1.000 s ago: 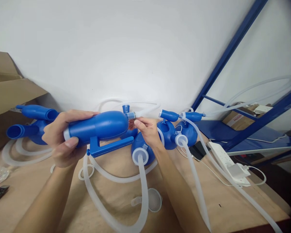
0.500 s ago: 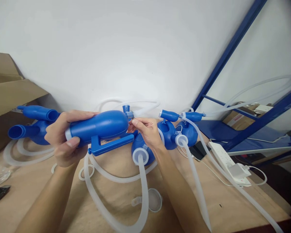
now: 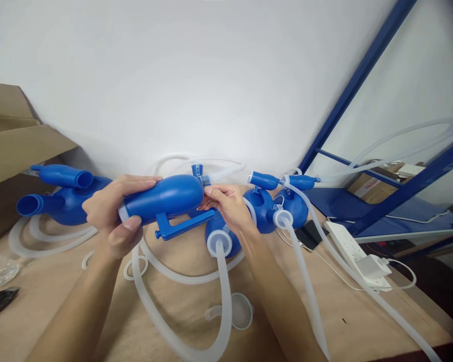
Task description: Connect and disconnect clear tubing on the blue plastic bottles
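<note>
Blue handled plastic bottle (image 3: 169, 197): left of centre in the frame, held up over the wooden table (image 3: 181, 314).
Long axis: nearly level across the frame, white-rimmed end lower left, rounded end slightly higher right.
Left hand (image 3: 115, 213): clamped around the rimmed end, thumb in front.
Right hand (image 3: 230, 205): nearer the rounded end, fingertips right beside it; cannot tell whether they pinch anything.
Translucent hose (image 3: 224, 306): loops below, lower centre.

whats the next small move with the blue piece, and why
Probably steady the blue piece with the left hand: it grips the piece near the white rim, while the right hand has its fingers at the other end.
</note>
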Available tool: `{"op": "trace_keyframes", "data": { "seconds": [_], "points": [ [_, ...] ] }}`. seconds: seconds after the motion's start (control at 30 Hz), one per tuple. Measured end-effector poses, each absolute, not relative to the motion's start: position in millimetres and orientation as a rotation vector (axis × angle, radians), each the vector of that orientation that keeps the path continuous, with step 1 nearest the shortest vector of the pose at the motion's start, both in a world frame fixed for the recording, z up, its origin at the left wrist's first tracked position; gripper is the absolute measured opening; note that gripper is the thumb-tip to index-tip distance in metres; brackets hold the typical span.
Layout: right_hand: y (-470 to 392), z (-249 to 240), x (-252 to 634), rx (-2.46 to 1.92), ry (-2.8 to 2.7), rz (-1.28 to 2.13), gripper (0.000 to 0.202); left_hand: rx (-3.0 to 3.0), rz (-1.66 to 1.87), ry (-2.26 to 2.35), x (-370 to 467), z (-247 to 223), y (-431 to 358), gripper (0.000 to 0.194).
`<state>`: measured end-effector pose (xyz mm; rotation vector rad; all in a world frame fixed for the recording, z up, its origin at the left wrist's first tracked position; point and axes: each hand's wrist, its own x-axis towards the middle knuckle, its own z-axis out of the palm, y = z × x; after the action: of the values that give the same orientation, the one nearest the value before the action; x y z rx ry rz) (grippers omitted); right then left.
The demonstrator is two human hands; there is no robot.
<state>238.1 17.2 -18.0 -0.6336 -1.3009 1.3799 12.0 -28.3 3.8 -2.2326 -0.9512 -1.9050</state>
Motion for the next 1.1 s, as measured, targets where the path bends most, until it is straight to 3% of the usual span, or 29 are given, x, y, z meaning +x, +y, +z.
{"op": "trace_keyframes", "data": {
  "seconds": [0.1, 0.43, 0.67, 0.87, 0.97, 1.1],
  "points": [
    [16.9, -18.2, 234.6, -0.63, -1.281, 1.374, 0.034, -2.233, -1.929, -0.803, 12.1, 5.5, -29.2, 0.03],
    [22.0, -27.8, 226.9, -0.565, -1.268, 1.251, 0.031, -2.103, -2.058, -0.917, 20.9, 4.1, -25.9, 0.032],
    [20.1, -18.7, 244.4, -0.672, -1.599, 1.138, 0.033, -1.951, -2.046, -1.064, 20.1, 0.4, -21.9, 0.036],
    [-6.6, 4.4, 274.8, -0.879, -1.927, 0.782, 0.04, -1.904, -1.972, -0.975, 13.2, 0.0, -14.9, 0.039],
    [-16.7, 13.8, 286.4, -0.937, -1.966, 0.383, 0.043, -2.0, -1.965, -0.949, 8.1, 4.4, -13.5, 0.039],
    [-19.1, 18.6, 283.2, -0.893, -2.18, -0.13, 0.069, -2.235, -1.776, -0.881, 13.2, 9.2, -20.4, 0.041]
  ]
}}
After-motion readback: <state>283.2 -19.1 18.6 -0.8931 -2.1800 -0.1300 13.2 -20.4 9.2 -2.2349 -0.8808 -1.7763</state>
